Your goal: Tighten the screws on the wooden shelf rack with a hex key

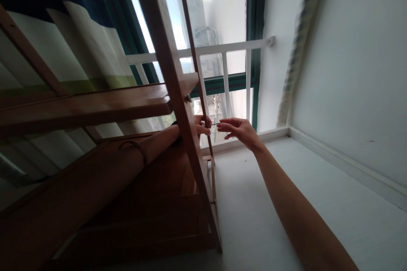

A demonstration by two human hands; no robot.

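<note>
A wooden shelf unit leans across the left of the head view, with slanted uprights. My left hand reaches through the frame and its fingers are closed around the thin rear upright. My right hand comes from the lower right and pinches a thin dark rod-like tool that points at the same upright, beside my left fingers. A dark band circles my left forearm.
A window with a green frame and white railing lies behind the shelf. A folded curtain hangs at the right against the white wall. White floor spreads below. Blue, white and green cloth hangs at left.
</note>
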